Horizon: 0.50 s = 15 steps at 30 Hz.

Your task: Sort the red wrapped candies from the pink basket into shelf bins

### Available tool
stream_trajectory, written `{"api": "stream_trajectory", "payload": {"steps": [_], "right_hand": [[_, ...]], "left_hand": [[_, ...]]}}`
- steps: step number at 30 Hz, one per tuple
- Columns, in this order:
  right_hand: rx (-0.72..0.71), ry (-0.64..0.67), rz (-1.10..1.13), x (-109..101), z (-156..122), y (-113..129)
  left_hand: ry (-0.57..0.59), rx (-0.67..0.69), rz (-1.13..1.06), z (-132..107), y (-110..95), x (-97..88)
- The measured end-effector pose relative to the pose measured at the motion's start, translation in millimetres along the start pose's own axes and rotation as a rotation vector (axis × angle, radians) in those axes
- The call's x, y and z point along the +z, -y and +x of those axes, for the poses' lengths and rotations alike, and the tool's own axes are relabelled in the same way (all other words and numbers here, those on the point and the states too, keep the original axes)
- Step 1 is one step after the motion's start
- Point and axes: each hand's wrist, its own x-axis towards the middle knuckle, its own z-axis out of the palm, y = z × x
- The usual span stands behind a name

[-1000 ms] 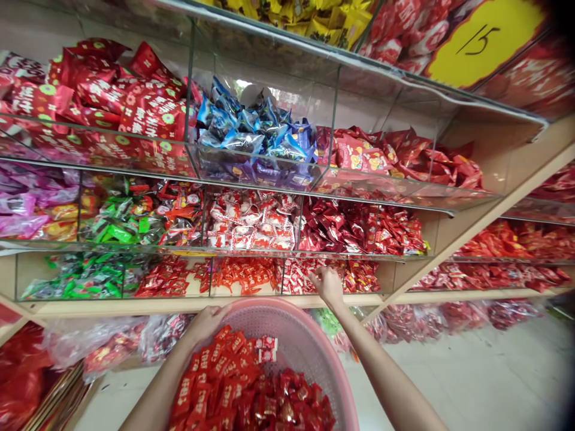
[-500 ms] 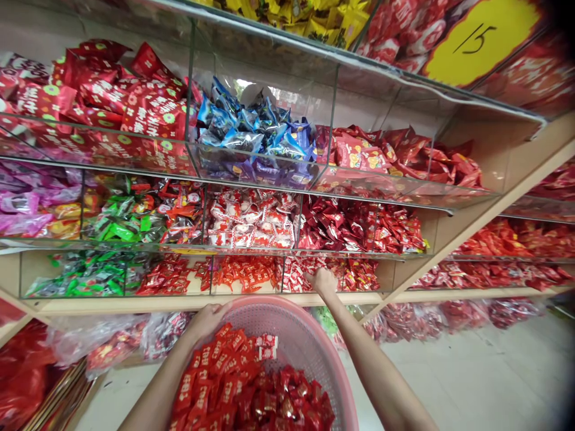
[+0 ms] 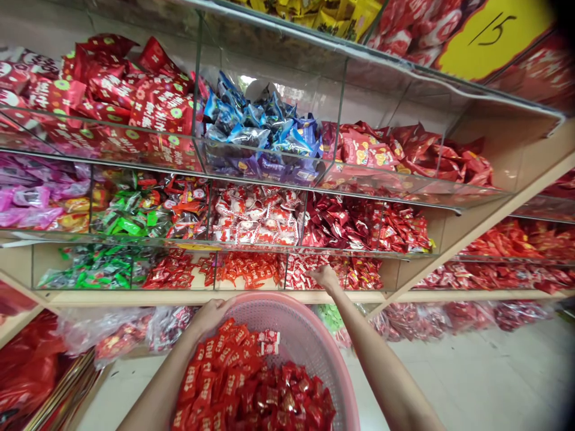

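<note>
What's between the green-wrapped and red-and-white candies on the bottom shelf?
In the head view: red-wrapped candies, then orange-red candies, with clear dividers.

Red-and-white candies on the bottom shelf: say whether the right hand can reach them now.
Probably yes: the right hand is at the red-and-white candies, nothing visible blocks the way, and the pink basket sits lower, clear of it.
</note>
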Motion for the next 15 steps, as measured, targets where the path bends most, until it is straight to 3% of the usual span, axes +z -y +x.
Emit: {"api": "stream_trajectory", "payload": {"steps": [9, 12, 15], "right_hand": [[-0.15, 0.066, -0.014, -24, -31, -11], [-0.252, 0.099, -0.025, -11, -56, -11], [-0.426, 0.167, -0.012, 21, -85, -8]], "left_hand": [[-0.003, 0.05, 0.056, 0, 0, -0.4], [-0.008, 0.059, 0.051, 1, 1, -0.1], [0.0, 0.061, 0.031, 1, 2, 0.8]]}}
